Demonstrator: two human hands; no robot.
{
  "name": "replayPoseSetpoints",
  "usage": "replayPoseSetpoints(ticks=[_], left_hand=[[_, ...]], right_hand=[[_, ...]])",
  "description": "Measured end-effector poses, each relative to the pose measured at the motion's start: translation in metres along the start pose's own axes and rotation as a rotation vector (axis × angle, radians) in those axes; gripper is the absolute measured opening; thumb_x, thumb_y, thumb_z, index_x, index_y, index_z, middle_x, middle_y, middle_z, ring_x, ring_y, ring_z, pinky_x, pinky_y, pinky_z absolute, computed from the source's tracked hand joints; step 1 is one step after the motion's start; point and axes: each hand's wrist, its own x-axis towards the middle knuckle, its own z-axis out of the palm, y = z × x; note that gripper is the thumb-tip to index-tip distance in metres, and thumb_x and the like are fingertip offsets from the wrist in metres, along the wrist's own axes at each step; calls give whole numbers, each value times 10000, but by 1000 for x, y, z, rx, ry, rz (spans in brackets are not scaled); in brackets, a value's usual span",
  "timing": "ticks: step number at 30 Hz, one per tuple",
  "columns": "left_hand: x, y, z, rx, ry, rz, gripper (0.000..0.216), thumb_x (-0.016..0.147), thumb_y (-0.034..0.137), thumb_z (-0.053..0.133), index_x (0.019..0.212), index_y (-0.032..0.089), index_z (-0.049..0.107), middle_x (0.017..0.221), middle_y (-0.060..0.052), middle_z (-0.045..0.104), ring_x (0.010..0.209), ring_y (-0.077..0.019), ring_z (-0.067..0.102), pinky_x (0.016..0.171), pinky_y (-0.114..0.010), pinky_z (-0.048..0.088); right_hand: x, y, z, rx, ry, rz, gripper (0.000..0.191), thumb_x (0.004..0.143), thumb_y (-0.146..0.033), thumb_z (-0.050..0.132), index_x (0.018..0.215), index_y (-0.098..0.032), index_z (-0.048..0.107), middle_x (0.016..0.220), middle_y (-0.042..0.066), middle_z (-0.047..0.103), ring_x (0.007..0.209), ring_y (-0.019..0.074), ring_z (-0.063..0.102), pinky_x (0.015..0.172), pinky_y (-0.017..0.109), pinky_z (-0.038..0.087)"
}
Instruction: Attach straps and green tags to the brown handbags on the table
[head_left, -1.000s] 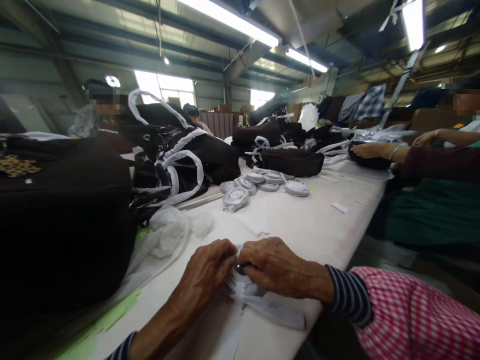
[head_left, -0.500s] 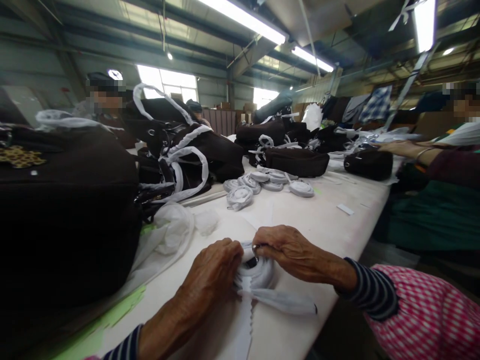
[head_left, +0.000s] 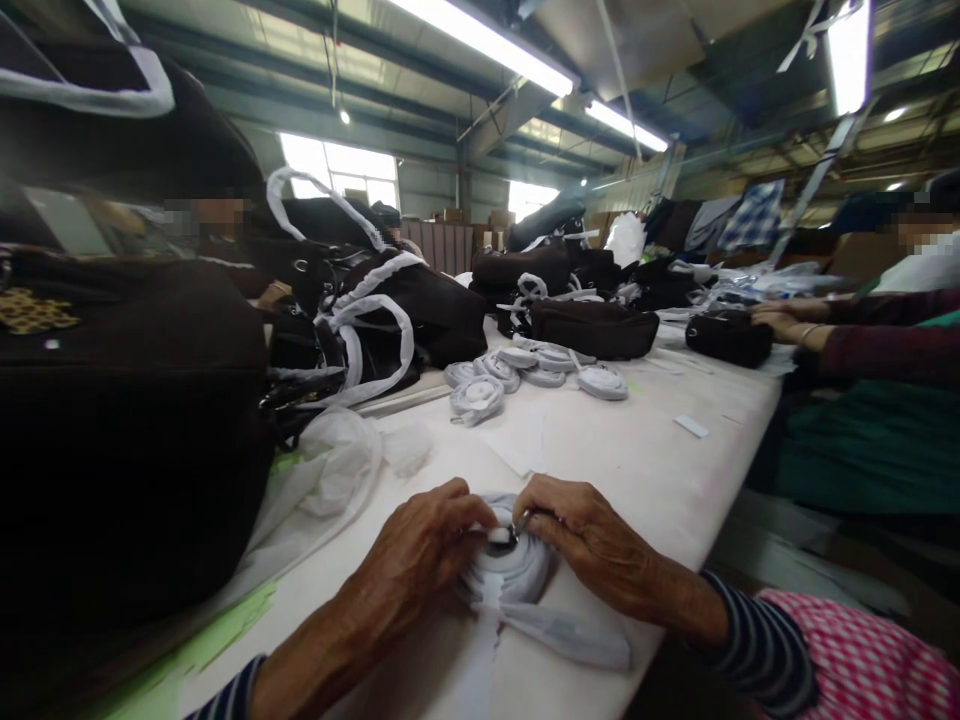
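On the white table in front of me lies a strap rolled into a coil [head_left: 525, 578], wrapped in whitish padding. A loose tail [head_left: 570, 632] of the wrapping sticks out to the right, and a pale paper strip runs from the coil towards me. My left hand [head_left: 420, 540] is closed at the coil's left side, fingertips at its centre. My right hand [head_left: 592, 530] pinches a small metal clasp [head_left: 519, 527] at the centre, thumb and forefinger pressed together. The fingers partly hide the coil's middle.
Several finished-looking coils [head_left: 480, 396] lie further up the table. Large dark bags [head_left: 135, 450] crowd the left, near crumpled white wrapping [head_left: 337, 470] and green paper [head_left: 210, 640]. At the right, a co-worker's hands [head_left: 787, 322] touch a small black bag [head_left: 724, 338].
My hands and the coil's centre have shifted slightly, the left fingers loosening a little. A dark bag with wrapped handles has come into view at upper left. The co-worker's hands have changed position on the small bag.
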Motion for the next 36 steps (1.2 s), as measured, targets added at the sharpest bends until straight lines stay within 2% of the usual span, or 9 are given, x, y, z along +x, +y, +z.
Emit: replayPoseSetpoints(ticks=[6, 12, 16, 18, 20, 23, 28, 33, 36], left_hand=[[-5, -12, -4, -18, -65, 145, 197, 998, 203, 496, 965, 222, 689, 932, -14, 620, 804, -148, 593, 693, -250, 387], [-7, -10, 2, 105, -43, 227, 221, 1021, 188, 476, 937, 227, 676, 904, -20, 635, 781, -145, 609, 674, -238, 434], [-22, -6, 5, 302, 124, 442, 120, 1006, 261, 544, 1071, 224, 638, 939, -56, 685, 832, -188, 657, 709, -256, 528], [-29, -5, 4, 368, 222, 541, 196, 1002, 300, 561, 1173, 219, 612, 1005, -85, 714, 903, -219, 685, 791, -289, 572], [-33, -5, 2, 409, 245, 569, 255, 1004, 275, 551, 1251, 220, 586, 1074, -100, 725, 977, -232, 697, 867, -310, 585], [-32, -6, 3, 387, 192, 540, 295, 950, 180, 595, 1242, 212, 579, 1098, -101, 709, 995, -221, 693, 853, -284, 587], [-25, -6, 11, 257, 98, 364, 277, 852, 95, 622, 1095, 225, 591, 1048, -66, 654, 905, -196, 662, 752, -262, 560], [-26, -7, 16, 190, 180, 427, 223, 935, 116, 571, 1131, 222, 580, 1045, -72, 669, 920, -195, 656, 783, -266, 537], [-28, -1, 15, 15, 230, 236, 116, 1019, 202, 488, 1044, 226, 599, 925, -42, 680, 825, -168, 658, 735, -235, 523]], right_hand=[[-3, 3, 10, 13, 148, -31, 168, 923, -66, 532, 884, -177, 652, 847, 14, 649, 804, 161, 595, 749, 282, 412], [-2, -5, 11, -256, 190, -226, 198, 989, -89, 466, 897, -161, 626, 820, 34, 579, 747, 168, 558, 670, 284, 391], [-11, -4, 12, -285, 235, -307, 213, 995, -82, 443, 895, -164, 612, 777, 29, 540, 710, 168, 530, 622, 284, 364], [-16, -2, 13, -264, 260, -311, 218, 990, -75, 436, 898, -164, 614, 762, 28, 525, 697, 170, 518, 608, 286, 353], [-18, 1, 15, -243, 282, -304, 222, 987, -70, 432, 910, -163, 618, 762, 29, 521, 693, 169, 512, 604, 285, 350], [-18, 6, 19, -225, 306, -291, 217, 989, -71, 434, 928, -164, 621, 780, 35, 532, 716, 172, 522, 619, 282, 360], [-16, 9, 23, -202, 307, -289, 207, 983, -71, 452, 925, -155, 632, 774, 36, 533, 702, 169, 515, 615, 284, 358], [-18, 7, 22, -155, 311, -307, 206, 985, -79, 455, 952, -153, 644, 782, 40, 548, 710, 167, 530, 623, 276, 382], [-18, 6, 21, -143, 315, -324, 201, 983, -79, 461, 960, -162, 642, 793, 44, 572, 730, 168, 548, 642, 272, 408]])
